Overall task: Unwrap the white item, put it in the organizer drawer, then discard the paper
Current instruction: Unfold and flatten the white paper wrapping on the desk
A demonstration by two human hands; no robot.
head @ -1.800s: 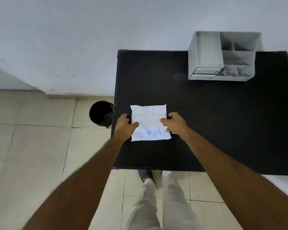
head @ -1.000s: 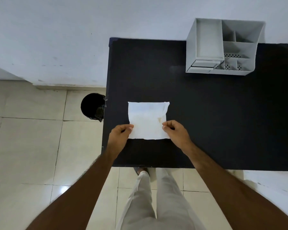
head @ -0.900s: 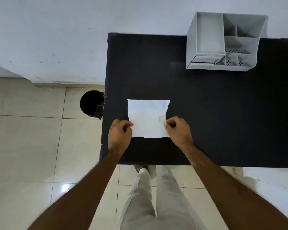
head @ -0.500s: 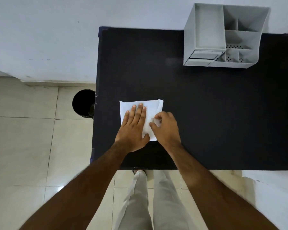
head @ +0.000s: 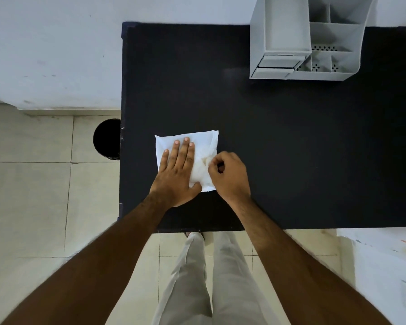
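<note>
A folded white paper [head: 204, 143] lies on the black table [head: 291, 148] near its left edge. My left hand [head: 177, 171] presses flat on the paper's left half, fingers straight and together. My right hand [head: 229, 175] is curled at the paper's right edge, thumb and fingers pinching a fold of it. Whatever the paper wraps is hidden. The grey organizer [head: 307, 41] stands at the table's far right, with a small drawer [head: 277, 64] at its front left, pulled slightly out.
A round black bin [head: 107, 139] stands on the tiled floor just left of the table. The white wall runs behind the table. My legs in light trousers [head: 206, 277] are below the table's near edge. A white surface [head: 384, 259] lies at lower right.
Both hands first held the paper's lower corners. My left hand then moved onto the paper and flattened on it, while my right hand shifted to the right edge and pinched a fold.
</note>
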